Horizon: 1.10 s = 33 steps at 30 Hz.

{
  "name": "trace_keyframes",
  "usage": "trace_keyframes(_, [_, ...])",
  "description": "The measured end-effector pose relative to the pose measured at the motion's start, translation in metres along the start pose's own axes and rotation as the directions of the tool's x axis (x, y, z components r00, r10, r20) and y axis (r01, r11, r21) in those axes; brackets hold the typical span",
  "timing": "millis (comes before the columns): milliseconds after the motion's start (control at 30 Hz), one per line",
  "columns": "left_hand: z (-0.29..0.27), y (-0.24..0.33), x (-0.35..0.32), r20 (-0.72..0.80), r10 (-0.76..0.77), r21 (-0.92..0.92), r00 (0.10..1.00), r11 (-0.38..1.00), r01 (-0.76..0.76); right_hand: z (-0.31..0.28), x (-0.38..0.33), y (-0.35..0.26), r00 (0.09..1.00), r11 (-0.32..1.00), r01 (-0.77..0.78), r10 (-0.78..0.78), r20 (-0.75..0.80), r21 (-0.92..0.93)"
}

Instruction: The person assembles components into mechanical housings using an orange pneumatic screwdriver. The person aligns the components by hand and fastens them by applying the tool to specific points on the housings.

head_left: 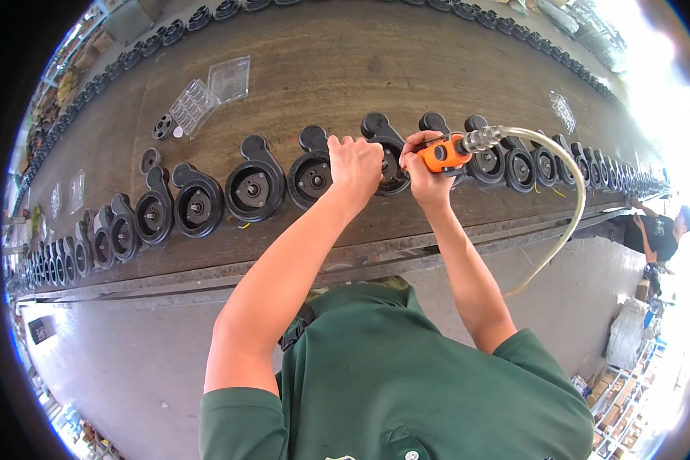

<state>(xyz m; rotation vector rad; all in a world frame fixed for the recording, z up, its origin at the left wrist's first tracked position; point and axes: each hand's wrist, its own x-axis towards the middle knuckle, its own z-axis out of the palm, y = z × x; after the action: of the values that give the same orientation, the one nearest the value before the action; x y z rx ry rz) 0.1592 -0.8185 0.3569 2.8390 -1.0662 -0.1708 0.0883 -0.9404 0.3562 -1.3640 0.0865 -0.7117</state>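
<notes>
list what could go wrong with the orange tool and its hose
The clear hose arches across the row of black housings, so it might snag or knock one. The left hand is close to the orange tool in the right hand, so a slip could hit it.

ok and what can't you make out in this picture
In the head view:
Left hand: whether it grips anything, hidden by its own back.
Orange tool: working tip, hidden by the right hand.
Clear hose: far end, lost behind the right arm.
Far-right black housings: details, too small.
</notes>
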Motion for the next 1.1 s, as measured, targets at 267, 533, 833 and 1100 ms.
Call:
trace_keyframes(267, [-0.007,-0.004,-0.004,-0.013,-0.023,-0.141,1.000,0.990,0.021,0.001,0.006,-0.004,1.000,1.000,-0.025,0.025,0.016,-0.015])
trace_keyframes(533, [0.041,0.055,-0.104,0.196,-0.258,-0.912,0.946,0.306,0.273,0.007,0.045,0.004,0.998,0.999,0.038,-0.036,-0.053,0.032])
trace_keyframes(833, [0.035,0.061,-0.077,0.650,-0.271,-0.750,0.710,-0.381,0.541,0.007,0.052,0.014,0.999,1.000,0.007,-0.007,-0.035,-0.025])
trace_keyframes(1100, [0.050,0.046,-0.040,0.689,-0.263,-0.682,0.675,-0.550,0.482,0.009,0.050,0.014,1.000,1.000,0.008,-0.008,-0.020,0.022])
